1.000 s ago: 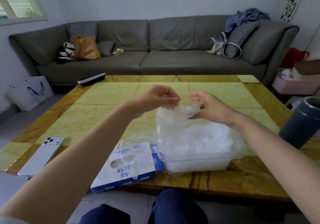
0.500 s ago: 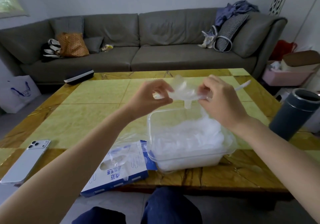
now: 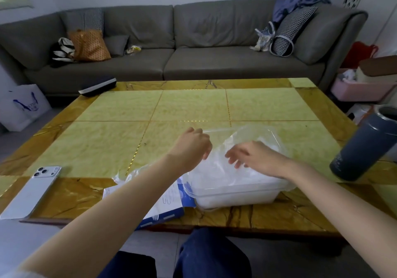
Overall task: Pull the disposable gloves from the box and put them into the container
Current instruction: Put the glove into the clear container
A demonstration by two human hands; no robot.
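The box (image 3: 165,204) is white and blue and lies flat at the near edge of the table (image 3: 193,105). It has blue marks printed on it, but they are too blurry to read, and the left arm coves much of it. A thin clear glove (image 3: 129,174) pokes out of the box on its left side. The white bag (image 3: 23,107) on the floor at the far left has a blue drawing on it that I cannot read. The dark grey cup (image 3: 363,146) on the right has tiny writing low down, too small to make out.

The clear container (image 3: 236,193) sits just right of the box, touching it. It is piled full of soft clear gloves (image 3: 214,176). The right hand (image 3: 255,159) lies flat on the pile with its fingers spread out, holding nothing. The left hand (image 3: 191,146) is at the left rim of the container with its fingers curled down, and I cannot tell if it pinches a glove.

The table top is yellow-green squares with a brown stone border. A white phone (image 3: 32,191) lies face down at the near left. A dark case (image 3: 97,86) rests at the far left corner. Behind the table is a long grey sofa (image 3: 193,41) with an orange bag (image 3: 89,45) and a checked pillow (image 3: 290,30). A pink bin (image 3: 361,88) stands at the far right.
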